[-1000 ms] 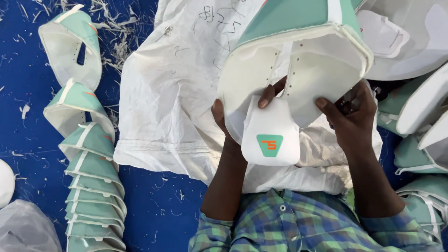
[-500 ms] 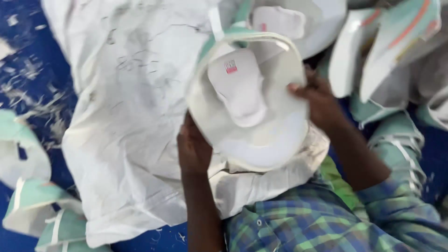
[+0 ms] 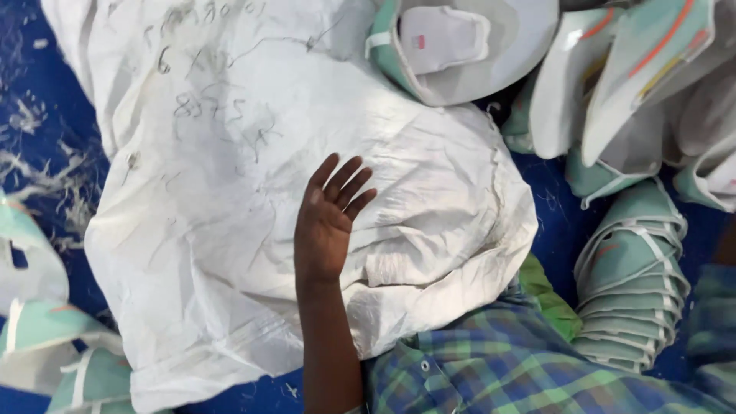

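Shirt: a green-and-blue plaid shirt (image 3: 537, 368) fills the near edge, its sleeve pushed up from the bare left forearm.
Left hand (image 3: 326, 222): lies flat on the white sack, palm down; fingers (image 3: 345, 180) spread and pointing away from the body; grip released, nothing held.
Right hand: out of view, so its grip cannot be told.
White sack (image 3: 230, 230): a large, crumpled woven bag, lying under the left hand across the person's lap and onto the floor; faint handwriting on its far part.
Floor (image 3: 46, 92): dark blue, strewn with pale scraps and threads on the left.
Near-left shoe pieces (image 3: 46, 337): mint-green and white shoe uppers, partly under the sack's near-left corner.
Right-hand stack (image 3: 632, 276): nested mint-green uppers with white edging, just beside the plaid shirt, apart from the hand.
Shoe upper with tongue (image 3: 460, 46): white with a green rim, a white tongue (image 3: 441, 38) lying in its middle; it rests at the far edge of the sack, well apart from the left hand.
Far-right pile (image 3: 652, 84): more white and green uppers with orange stripes, leaning on one another.
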